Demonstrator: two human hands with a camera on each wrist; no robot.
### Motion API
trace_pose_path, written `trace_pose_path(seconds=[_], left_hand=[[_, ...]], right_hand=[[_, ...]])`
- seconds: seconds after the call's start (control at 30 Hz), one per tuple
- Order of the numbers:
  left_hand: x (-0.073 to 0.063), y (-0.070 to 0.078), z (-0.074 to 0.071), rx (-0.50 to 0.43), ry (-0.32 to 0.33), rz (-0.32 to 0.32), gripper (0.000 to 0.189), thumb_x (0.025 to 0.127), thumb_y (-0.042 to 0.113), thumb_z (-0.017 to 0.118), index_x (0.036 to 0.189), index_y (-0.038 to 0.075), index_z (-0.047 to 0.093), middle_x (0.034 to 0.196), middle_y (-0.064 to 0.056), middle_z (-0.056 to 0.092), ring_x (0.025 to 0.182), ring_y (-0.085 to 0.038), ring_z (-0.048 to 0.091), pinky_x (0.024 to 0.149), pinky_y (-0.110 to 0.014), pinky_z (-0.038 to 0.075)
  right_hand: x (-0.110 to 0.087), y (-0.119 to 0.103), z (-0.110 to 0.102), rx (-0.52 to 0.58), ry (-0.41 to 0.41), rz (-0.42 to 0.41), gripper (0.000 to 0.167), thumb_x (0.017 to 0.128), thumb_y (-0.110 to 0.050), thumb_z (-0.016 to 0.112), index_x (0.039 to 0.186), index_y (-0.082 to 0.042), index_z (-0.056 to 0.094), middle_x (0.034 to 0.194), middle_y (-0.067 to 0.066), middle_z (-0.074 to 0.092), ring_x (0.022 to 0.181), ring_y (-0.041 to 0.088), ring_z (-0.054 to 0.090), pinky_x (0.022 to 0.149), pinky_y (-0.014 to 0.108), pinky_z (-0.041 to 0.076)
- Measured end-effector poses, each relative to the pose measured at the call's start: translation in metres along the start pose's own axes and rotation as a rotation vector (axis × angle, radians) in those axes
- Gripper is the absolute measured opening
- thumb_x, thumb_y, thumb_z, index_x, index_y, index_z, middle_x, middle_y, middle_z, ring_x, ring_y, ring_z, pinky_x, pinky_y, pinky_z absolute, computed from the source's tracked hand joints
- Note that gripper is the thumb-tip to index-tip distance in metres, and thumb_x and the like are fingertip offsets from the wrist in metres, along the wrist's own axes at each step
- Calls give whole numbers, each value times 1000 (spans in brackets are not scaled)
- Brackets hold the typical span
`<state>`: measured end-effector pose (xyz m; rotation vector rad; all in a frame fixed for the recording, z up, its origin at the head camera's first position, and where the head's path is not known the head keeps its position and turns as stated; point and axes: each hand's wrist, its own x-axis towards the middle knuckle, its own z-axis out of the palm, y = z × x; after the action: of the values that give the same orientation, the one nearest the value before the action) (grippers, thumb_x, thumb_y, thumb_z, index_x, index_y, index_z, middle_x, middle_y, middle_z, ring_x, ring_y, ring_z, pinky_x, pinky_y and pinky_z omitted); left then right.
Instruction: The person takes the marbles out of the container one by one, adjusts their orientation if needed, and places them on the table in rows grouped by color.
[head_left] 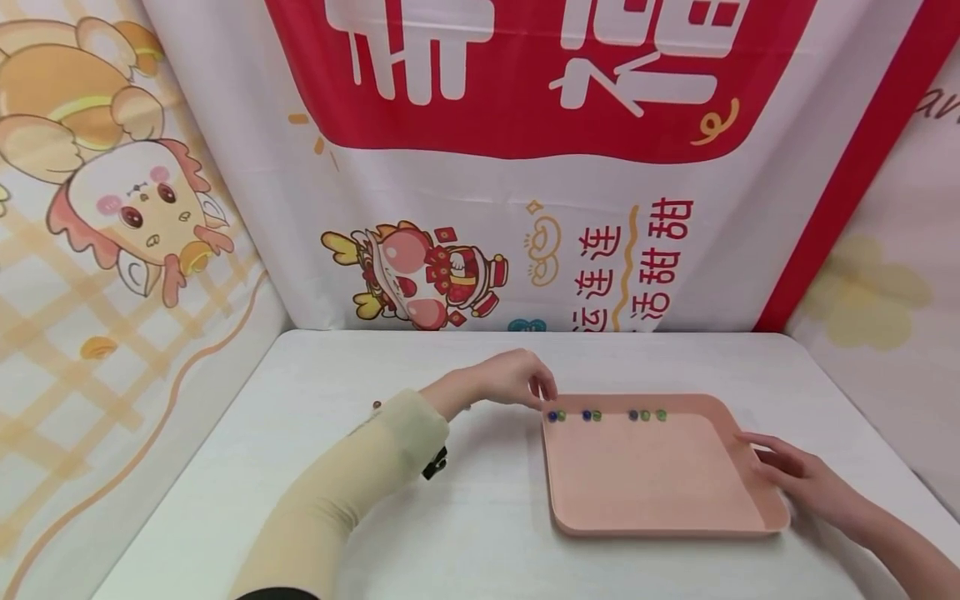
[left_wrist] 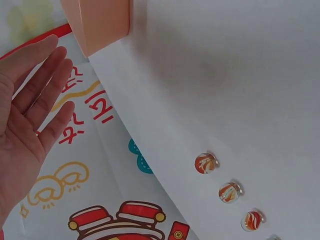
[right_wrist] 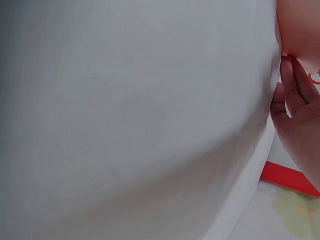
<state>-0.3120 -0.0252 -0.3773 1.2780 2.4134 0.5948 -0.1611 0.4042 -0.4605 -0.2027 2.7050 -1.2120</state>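
A pink rectangular tray [head_left: 645, 475] is on the white table. Along its far inner wall lie several glass marbles in a row, among them a blue marble [head_left: 587, 415] and a green marble [head_left: 662, 414]. My left hand [head_left: 517, 379] hovers at the tray's far left corner, fingertips right by the rim. Its fingers look loosely extended in the left wrist view, with nothing in them. On the right, my right hand [head_left: 806, 479] touches the tray's side rim with nearly straight fingers. Several orange-and-white swirled marbles [left_wrist: 229, 192] rest on the table, mostly hidden behind the left forearm in the head view.
The white tabletop [head_left: 480, 517] ends at a printed cloth [head_left: 487, 183] hanging behind it. More printed cloth [head_left: 112, 250] stands along the left side, and a pale panel [head_left: 885, 292] along the right. A black buckle [head_left: 435, 463] is at the left wrist.
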Motion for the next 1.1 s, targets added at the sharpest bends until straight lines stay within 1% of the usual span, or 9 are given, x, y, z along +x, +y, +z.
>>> trace_pose_path(seconds=[0.07, 0.17, 0.23, 0.3, 0.43, 0.47, 0.63, 0.9, 1.1], left_hand=[[4, -1, 4, 3, -9, 5, 13, 86, 15, 76, 98, 13, 76, 85, 12, 67, 80, -4, 60, 72, -19, 49], [9, -2, 10, 1, -14, 3, 12, 86, 14, 76, 97, 13, 76, 84, 11, 66, 80, -5, 59, 71, -18, 49], [13, -2, 12, -2, -13, 3, 11, 86, 13, 75, 97, 12, 75, 85, 11, 66, 81, -6, 59, 70, -18, 49], [16, 0, 14, -9, -13, -1, 12, 86, 12, 74, 98, 11, 75, 85, 10, 66, 81, -7, 58, 70, -18, 49], [23, 3, 16, -3, -22, -4, 14, 86, 7, 73, 100, 8, 75, 86, 7, 66, 80, -8, 57, 70, -18, 49], [25, 5, 16, 1, -26, -5, 14, 86, 6, 73, 100, 8, 75, 86, 6, 67, 79, -8, 57, 70, -17, 49], [31, 8, 21, 14, -54, -32, 17, 84, 2, 74, 100, 6, 74, 90, 1, 68, 78, -8, 58, 70, -17, 49], [36, 10, 26, 85, -66, -80, 21, 82, 3, 76, 103, 7, 74, 94, -1, 69, 79, -10, 58, 71, -18, 48], [39, 16, 30, 153, -89, -93, 20, 83, 1, 74, 102, 7, 74, 91, -1, 67, 76, -11, 54, 68, -19, 47]], right_hand=[[0, 0, 0, 5, 0, 5, 53, 99, -28, 57, 142, 0, 42, 135, 24, 51, 98, -14, 48, 77, 18, 48], [0, 0, 1, 8, -4, 9, 54, 99, -28, 57, 142, 0, 42, 137, 27, 48, 98, -15, 47, 77, 18, 48], [0, -1, 1, 9, 1, 23, 54, 99, -29, 57, 143, -1, 42, 137, 25, 49, 98, -16, 47, 77, 18, 48], [0, -1, 0, 8, -1, 19, 54, 99, -29, 57, 143, 0, 42, 137, 24, 49, 99, -15, 47, 77, 18, 48], [0, -1, 0, 21, -8, 21, 55, 99, -29, 56, 143, 0, 41, 137, 25, 48, 98, -14, 48, 77, 18, 48], [0, -1, 0, 26, -10, 24, 55, 99, -29, 56, 143, 0, 41, 138, 28, 46, 99, -15, 48, 77, 18, 48], [1, -1, 0, 34, -18, 25, 55, 100, -29, 55, 144, 0, 40, 140, 29, 44, 99, -15, 47, 77, 18, 48], [1, -3, -1, 20, -8, 18, 54, 100, -30, 55, 144, -1, 41, 139, 27, 46, 99, -17, 46, 77, 18, 48], [1, -3, 0, 16, -10, 35, 56, 100, -31, 55, 144, -1, 40, 141, 29, 44, 98, -19, 44, 77, 18, 47]])
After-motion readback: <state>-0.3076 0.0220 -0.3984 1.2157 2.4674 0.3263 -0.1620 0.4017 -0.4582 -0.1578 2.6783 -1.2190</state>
